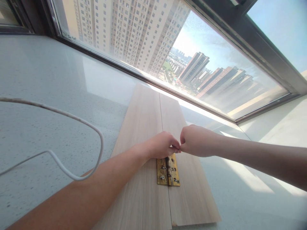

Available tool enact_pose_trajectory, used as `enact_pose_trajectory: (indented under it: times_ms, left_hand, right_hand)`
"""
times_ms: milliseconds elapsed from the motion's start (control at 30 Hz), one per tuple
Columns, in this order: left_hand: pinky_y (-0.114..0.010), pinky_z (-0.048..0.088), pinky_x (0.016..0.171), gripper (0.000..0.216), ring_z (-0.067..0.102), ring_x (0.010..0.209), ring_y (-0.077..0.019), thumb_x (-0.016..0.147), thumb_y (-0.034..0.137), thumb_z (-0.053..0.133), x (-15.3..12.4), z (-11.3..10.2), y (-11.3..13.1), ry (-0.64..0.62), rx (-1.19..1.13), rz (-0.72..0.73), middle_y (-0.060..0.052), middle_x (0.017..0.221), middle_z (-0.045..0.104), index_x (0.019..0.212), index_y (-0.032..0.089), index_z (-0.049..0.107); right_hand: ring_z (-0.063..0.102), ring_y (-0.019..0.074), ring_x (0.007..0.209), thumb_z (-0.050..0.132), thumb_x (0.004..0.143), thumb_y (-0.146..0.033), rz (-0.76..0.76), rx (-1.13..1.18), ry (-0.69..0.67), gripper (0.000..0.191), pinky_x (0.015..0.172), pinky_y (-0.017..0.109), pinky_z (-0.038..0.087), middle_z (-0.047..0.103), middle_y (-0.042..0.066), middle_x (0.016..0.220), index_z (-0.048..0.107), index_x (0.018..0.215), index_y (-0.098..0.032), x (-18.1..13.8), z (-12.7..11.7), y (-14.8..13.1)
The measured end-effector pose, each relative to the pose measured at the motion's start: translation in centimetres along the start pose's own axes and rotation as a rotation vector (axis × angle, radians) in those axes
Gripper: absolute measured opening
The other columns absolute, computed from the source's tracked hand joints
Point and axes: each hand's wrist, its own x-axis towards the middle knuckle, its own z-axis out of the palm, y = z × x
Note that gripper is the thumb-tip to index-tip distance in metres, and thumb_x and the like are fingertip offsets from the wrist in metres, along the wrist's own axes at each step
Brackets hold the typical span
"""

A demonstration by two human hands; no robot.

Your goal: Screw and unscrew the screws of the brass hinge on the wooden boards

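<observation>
Two pale wood boards lie side by side, the left board [134, 127] and the right board [192, 191], with a thin seam between them. A worn brass-coloured hinge [162, 178] straddles that seam. Screws show in some of its holes, one of them tilted at the lower right. My left hand [164, 144] is over the hinge's upper end, its thumb and fingers pinched together. Just to the right, my right hand [195, 140] is closed, its fingertips meeting those of the left. Whatever lies between the fingertips is too small and hidden to name.
The boards rest on a speckled white surface [59, 80] beneath a dark-framed window [134, 75]. On the left, a white cable [102, 143] loops close to my left forearm. Sunlit patches fall to the right. Tall buildings stand outside the glass.
</observation>
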Motion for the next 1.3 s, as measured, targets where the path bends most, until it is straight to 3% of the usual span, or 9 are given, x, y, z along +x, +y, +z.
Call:
enact_pose_trajectory:
  times_ms: [100, 200, 300, 500, 667, 800, 933, 1133, 1300]
  left_hand:
    - [-0.023, 0.045, 0.073, 0.022, 0.060, 0.077, -0.0148, 0.079, 0.014, 0.054, 0.0, 0.1, -0.2, -0.001, 0.007, 0.011, -0.006, 0.083, 0.071, 0.087, 0.016, 0.074]
    - [-0.023, 0.044, 0.076, 0.021, 0.059, 0.078, -0.0143, 0.081, 0.019, 0.054, -0.1, 0.2, -0.4, -0.017, -0.018, 0.006, -0.004, 0.081, 0.071, 0.088, 0.017, 0.074]
    - [-0.023, 0.044, 0.075, 0.022, 0.058, 0.078, -0.0144, 0.083, 0.021, 0.052, -0.1, 0.2, -0.3, -0.029, -0.006, 0.008, -0.004, 0.073, 0.069, 0.086, 0.017, 0.074]
    - [-0.024, 0.044, 0.074, 0.020, 0.058, 0.079, -0.0145, 0.081, 0.017, 0.054, 0.0, 0.1, -0.2, -0.013, 0.009, 0.029, -0.005, 0.081, 0.070, 0.086, 0.017, 0.073]
    - [-0.024, 0.045, 0.079, 0.019, 0.061, 0.083, -0.0157, 0.079, 0.014, 0.056, -0.1, 0.0, 0.0, -0.007, -0.029, 0.019, -0.005, 0.082, 0.071, 0.084, 0.018, 0.074]
    - [-0.024, 0.045, 0.079, 0.019, 0.061, 0.086, -0.0169, 0.079, 0.015, 0.056, -0.1, 0.1, -0.1, 0.003, -0.017, 0.006, -0.005, 0.081, 0.071, 0.086, 0.017, 0.074]
    - [-0.024, 0.045, 0.076, 0.022, 0.060, 0.082, -0.0156, 0.080, 0.018, 0.054, 0.0, 0.3, -0.4, -0.013, -0.004, 0.000, -0.005, 0.082, 0.070, 0.090, 0.019, 0.074]
    - [-0.024, 0.042, 0.067, 0.022, 0.055, 0.069, -0.0137, 0.078, 0.016, 0.051, -0.1, 0.3, -0.5, -0.011, 0.030, 0.019, -0.002, 0.066, 0.064, 0.078, 0.017, 0.073]
    - [-0.024, 0.042, 0.067, 0.016, 0.055, 0.068, -0.0132, 0.077, 0.022, 0.058, -0.2, 0.2, -0.4, 0.033, -0.004, -0.021, -0.001, 0.069, 0.066, 0.077, 0.018, 0.073]
  right_hand:
    - [0.051, 0.0159, 0.053, 0.051, 0.077, -0.029, -0.197, -0.167, 0.092, 0.020, 0.047, 0.028, 0.030, 0.058, 0.006, 0.064, 0.067, 0.071, -0.018, -0.5, 0.5, 1.0]
    - [0.048, 0.0145, 0.052, 0.049, 0.075, -0.011, -0.480, -0.518, 0.142, 0.018, 0.048, 0.028, 0.025, 0.058, 0.005, 0.066, 0.065, 0.073, -0.017, -1.0, 1.3, 2.1]
    - [0.044, 0.0126, 0.049, 0.044, 0.073, -0.002, -0.583, -0.678, 0.125, 0.023, 0.047, 0.029, 0.022, 0.055, 0.005, 0.062, 0.062, 0.068, -0.015, -0.9, 2.0, 2.8]
    - [0.047, 0.0143, 0.048, 0.046, 0.075, -0.014, -0.397, -0.455, 0.144, 0.021, 0.045, 0.028, 0.023, 0.054, 0.005, 0.058, 0.065, 0.066, -0.018, -0.2, 1.5, 1.7]
    - [0.048, 0.0147, 0.048, 0.048, 0.076, -0.024, -0.101, -0.147, 0.024, 0.022, 0.043, 0.027, 0.029, 0.053, 0.006, 0.057, 0.066, 0.067, -0.016, -0.1, 0.5, 0.5]
    - [0.049, 0.0151, 0.049, 0.047, 0.078, -0.030, -0.016, -0.047, -0.027, 0.026, 0.045, 0.028, 0.031, 0.056, 0.007, 0.060, 0.066, 0.064, -0.017, 0.0, 0.4, 0.4]
    - [0.053, 0.0177, 0.056, 0.051, 0.077, -0.035, -0.133, -0.152, 0.086, 0.023, 0.048, 0.029, 0.031, 0.060, 0.006, 0.070, 0.069, 0.075, -0.021, -0.6, 1.0, 0.8]
    - [0.045, 0.0139, 0.048, 0.047, 0.071, -0.002, -0.589, -0.662, 0.117, 0.022, 0.045, 0.029, 0.022, 0.055, 0.004, 0.060, 0.064, 0.072, -0.016, -1.0, 1.3, 2.0]
    - [0.045, 0.0144, 0.047, 0.047, 0.072, -0.006, -0.555, -0.625, 0.092, 0.020, 0.047, 0.029, 0.024, 0.054, 0.003, 0.056, 0.063, 0.066, -0.017, -0.1, 0.9, 1.4]
